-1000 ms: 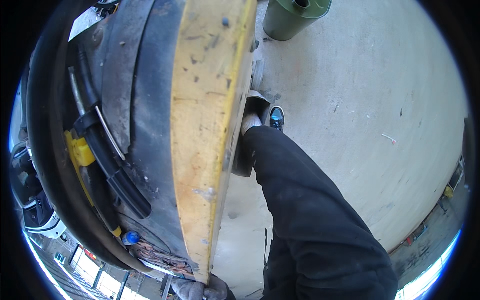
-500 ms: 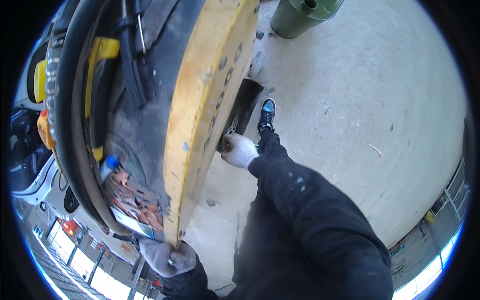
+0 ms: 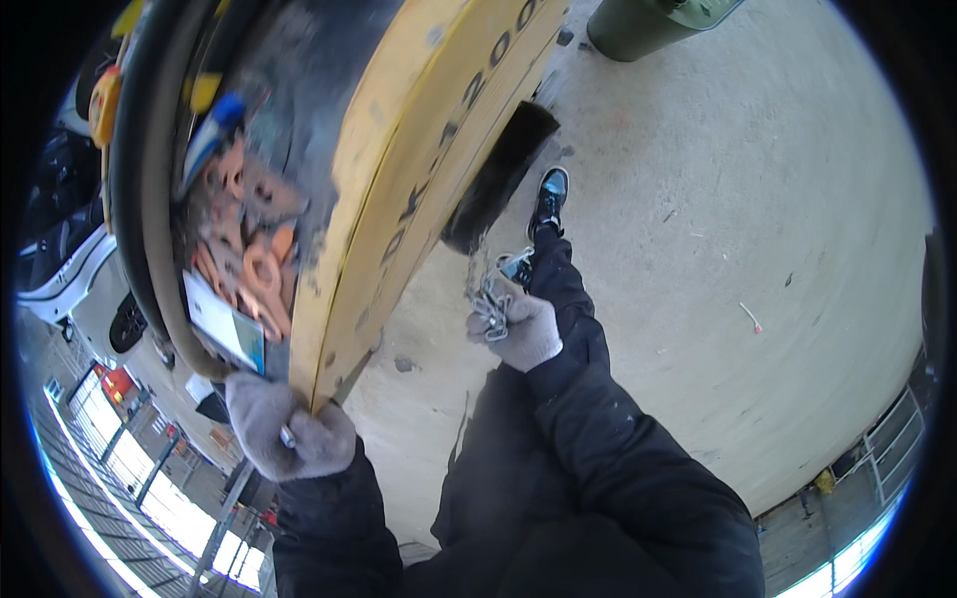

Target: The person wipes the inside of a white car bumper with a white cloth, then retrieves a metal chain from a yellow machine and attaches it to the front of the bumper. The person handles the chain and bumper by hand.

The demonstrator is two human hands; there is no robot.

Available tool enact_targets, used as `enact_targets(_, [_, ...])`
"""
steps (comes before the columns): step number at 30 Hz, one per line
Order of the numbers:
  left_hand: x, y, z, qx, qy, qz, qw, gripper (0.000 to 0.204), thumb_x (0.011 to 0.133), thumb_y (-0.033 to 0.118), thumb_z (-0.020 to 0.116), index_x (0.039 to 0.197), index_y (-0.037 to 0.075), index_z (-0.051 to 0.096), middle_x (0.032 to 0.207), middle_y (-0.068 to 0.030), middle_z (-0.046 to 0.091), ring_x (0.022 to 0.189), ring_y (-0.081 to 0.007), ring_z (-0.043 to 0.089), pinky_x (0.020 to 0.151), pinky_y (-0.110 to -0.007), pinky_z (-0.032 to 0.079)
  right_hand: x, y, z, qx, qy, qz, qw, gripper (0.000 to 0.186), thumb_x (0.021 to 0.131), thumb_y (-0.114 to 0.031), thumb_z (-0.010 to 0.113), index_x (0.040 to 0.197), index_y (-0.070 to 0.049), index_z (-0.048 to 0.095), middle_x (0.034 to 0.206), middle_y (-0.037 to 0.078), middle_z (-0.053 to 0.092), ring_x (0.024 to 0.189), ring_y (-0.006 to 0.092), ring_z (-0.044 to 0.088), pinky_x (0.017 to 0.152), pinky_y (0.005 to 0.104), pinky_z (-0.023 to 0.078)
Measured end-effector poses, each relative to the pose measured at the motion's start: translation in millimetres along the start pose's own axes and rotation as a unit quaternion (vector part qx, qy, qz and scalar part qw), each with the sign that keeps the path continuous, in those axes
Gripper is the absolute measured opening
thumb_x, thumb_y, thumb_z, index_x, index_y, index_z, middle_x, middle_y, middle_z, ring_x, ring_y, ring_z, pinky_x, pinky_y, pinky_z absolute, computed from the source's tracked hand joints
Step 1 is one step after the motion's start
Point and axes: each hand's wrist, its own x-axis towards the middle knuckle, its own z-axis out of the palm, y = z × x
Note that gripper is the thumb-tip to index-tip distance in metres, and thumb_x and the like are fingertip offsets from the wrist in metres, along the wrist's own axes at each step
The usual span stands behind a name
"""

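My left hand (image 3: pixel 289 427), in a fuzzy grey glove, is curled at the near end of the yellow steel beam (image 3: pixel 344 249), with a small metal piece among its fingers; what it grips is unclear. My right hand (image 3: pixel 528 329), in a light glove, grips a bunched metal chain (image 3: pixel 490 304), below a long black piece (image 3: pixel 498 174) at the beam's side. On the dark surface left of the beam lie orange flat pieces (image 3: pixel 259 274), a white-and-blue card (image 3: pixel 227 324), a blue-capped item (image 3: pixel 214 125) and yellow-and-black tools (image 3: pixel 206 85). A black hose (image 3: pixel 140 219) runs alongside.
A green metal drum (image 3: pixel 638 30) stands on the concrete floor (image 3: pixel 748 219) at top right. My feet are beside the beam. A light-coloured car (image 3: pixel 75 299) is at far left. Metal racks (image 3: pixel 887 439) stand at the far right.
My right hand has come back from beside the black piece with chain now visible in it. The beam and tools have shifted in view as my head moved.
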Motion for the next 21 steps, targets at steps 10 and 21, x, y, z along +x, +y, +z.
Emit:
enact_targets(10, [-137, 39, 60, -0.421, 0.125, -0.675, 0.593, 0.026, 0.092, 0.03, 0.06, 0.105, 0.007, 0.059, 0.087, 0.0003, 0.055, 0.068, -0.0092, 0.052, 0.052, -0.022, 0.039, -30, -4, -2, -0.083, -0.045, 0.049, 0.994, 0.04, 0.091, -0.016, 0.053, 0.128, -0.001, 0.049, 0.106, 0.02, 0.063, 0.073, 0.0248, 0.06, 0.063, 0.0321, 0.048])
enact_targets(21, [-152, 56, 134, -0.634, -0.059, -0.69, 0.343, 0.034, 0.097, 0.041, 0.055, 0.094, 0.007, 0.06, 0.066, -0.0019, 0.056, 0.056, -0.0123, 0.053, 0.051, -0.026, 0.043, -60, 5, 26, -0.405, 0.004, 0.063, 0.912, 0.047, 0.096, -0.024, 0.059, 0.128, 0.009, 0.049, 0.096, 0.015, 0.066, 0.061, 0.0133, 0.061, 0.051, 0.0223, 0.045])
